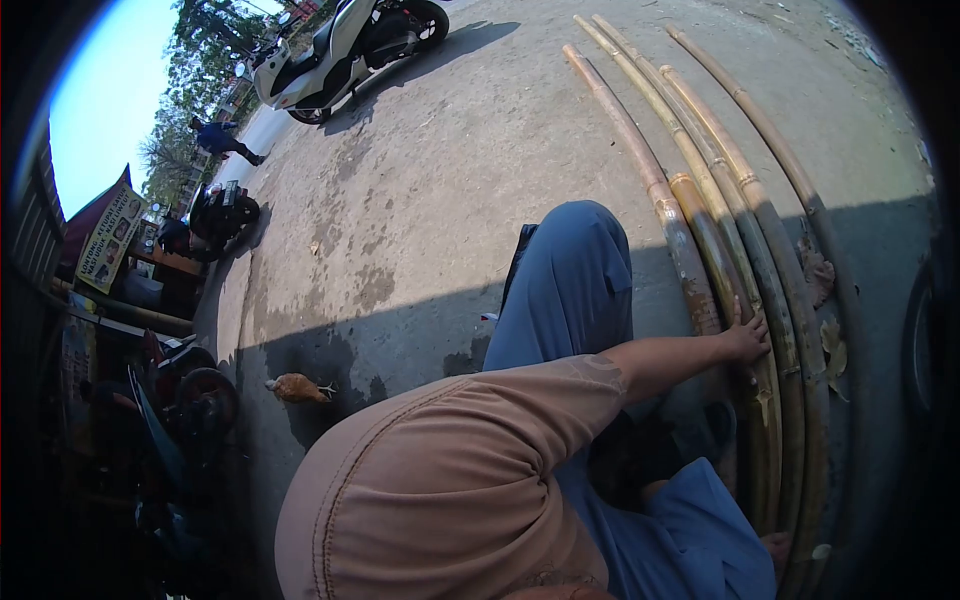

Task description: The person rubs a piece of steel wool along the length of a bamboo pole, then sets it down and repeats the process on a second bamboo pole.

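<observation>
Several long bamboo poles (684, 258) lie side by side on the ground at the right, running from the sunlit concrete into the shade. My left hand (745, 341) reaches across and rests on top of the poles, its fingers spread apart over them. Lower down, my right hand (777, 546) shows only in part beside the poles, near their lower stretch; its fingers are mostly hidden. My bent knee in blue trousers (572, 290) stands left of the poles, and my brown sleeve (560, 400) fills the lower middle.
A white scooter (330, 60) is parked on the concrete at the top. A brown chicken (298, 388) is on the ground at left. Motorbikes (212, 215), a stall with a yellow banner (110, 240) and a person in dark clothes (220, 138) are farther off. A wheel (922, 335) shows at the right edge.
</observation>
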Motion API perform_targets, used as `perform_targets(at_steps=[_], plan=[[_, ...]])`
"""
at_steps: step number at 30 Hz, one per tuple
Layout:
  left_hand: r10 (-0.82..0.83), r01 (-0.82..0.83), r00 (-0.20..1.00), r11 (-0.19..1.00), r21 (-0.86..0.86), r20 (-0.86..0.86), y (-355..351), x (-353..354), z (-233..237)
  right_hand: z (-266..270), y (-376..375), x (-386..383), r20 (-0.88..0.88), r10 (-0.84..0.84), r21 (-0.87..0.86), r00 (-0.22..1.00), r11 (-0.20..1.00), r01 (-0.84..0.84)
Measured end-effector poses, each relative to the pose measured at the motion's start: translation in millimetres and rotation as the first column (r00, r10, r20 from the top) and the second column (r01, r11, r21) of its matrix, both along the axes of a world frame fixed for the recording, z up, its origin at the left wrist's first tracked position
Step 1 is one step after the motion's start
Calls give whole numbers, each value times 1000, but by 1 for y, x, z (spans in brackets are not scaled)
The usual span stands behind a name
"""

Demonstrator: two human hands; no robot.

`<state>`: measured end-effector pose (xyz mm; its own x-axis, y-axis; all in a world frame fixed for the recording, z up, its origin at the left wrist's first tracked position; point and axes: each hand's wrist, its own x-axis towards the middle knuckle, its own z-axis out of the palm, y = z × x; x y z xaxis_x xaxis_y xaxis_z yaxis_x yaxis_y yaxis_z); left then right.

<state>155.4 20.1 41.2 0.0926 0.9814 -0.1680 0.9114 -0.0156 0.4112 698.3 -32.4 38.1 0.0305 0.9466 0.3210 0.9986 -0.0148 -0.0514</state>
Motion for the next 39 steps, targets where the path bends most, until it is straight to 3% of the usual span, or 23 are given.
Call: perform_targets(at_steps=[2, 4, 7, 8, 10, 12, 14, 17, 20, 23, 25, 27, 28, 31, 33, 36, 38, 39], plan=[[1, -1, 1000, 1000, 4, -5, -1, -1, -5, 32, -1, -129, -87, 55, -117, 995, 991, -65], [-6, 6, 1000, 1000, -11, -16, 2, -1, 0, 36, 17, -226, -203, 264, -168, 943, 939, -299], [-15, 14, 1000, 999, -34, -6, 1, -6, 5, 36, 37, -311, -368, 537, -64, 759, 799, -597], [-23, 23, 1000, 999, -44, 4, 0, -6, 8, 48, 34, -319, -350, 525, -87, 776, 806, -585], [-36, 37, 999, 999, -27, 30, -2, -10, 15, 49, 30, -297, -408, 429, -129, 806, 847, -515], [-26, 26, 998, 1000, 5, 62, -5, -14, 9, 50, 11, -247, -300, 297, -125, 907, 930, -346], [-25, 25, 998, 1000, 4, 52, -6, -13, 13, 48, -10, -164, -219, 72, -128, 973, 986, -102], [-23, 24, 999, 1000, -18, 44, -5, -10, 16, 13, -31, 25, -15, -125, 37, 992, 991, 125], [-44, 44, 999, 999, -16, 2, 1, -10, 13, 18, -38, 130, 177, -220, 118, 959, 972, 201], [-75, 75, 997, 997, -21, -6, 10, -13, 10, -5, -26, 158, 239, -124, 129, 963, 987, 95], [-81, 81, 997, 995, -65, -5, 16, -14, 15, -44, -10, 138, 193, 9, 112, 981, 993, -31], [-83, 82, 996, 994, -67, -13, 14, -15, 9, 15, -1, -21, 25, -62, -181, 998, 981, 66], [-83, 82, 996, 996, -42, -19, 14, -13, 3, 10, 8, -72, -147, 70, -122, 987, 989, -89], [-117, 116, 992, 993, -22, -50, 12, -15, 6, 46, 28, -236, -240, 191, -265, 952, 930, -254], [-130, 129, 990, 992, -15, -51, 8, -14, 13, 56, 29, -298, -298, 340, -196, 892, 892, -406], [-132, 133, 990, 991, 11, -47, 5, -20, 14, 47, 26, -294, -326, 342, -95, 881, 916, -391], [-123, 124, 992, 992, 30, -38, 3, -20, 6, 48, 18, -240, -301, 216, -190, 929, 941, -281], [-136, 136, 990, 991, 12, -29, 4, -22, 8, 40, 12, -201, -278, 144, -152, 950, 970, -192]])
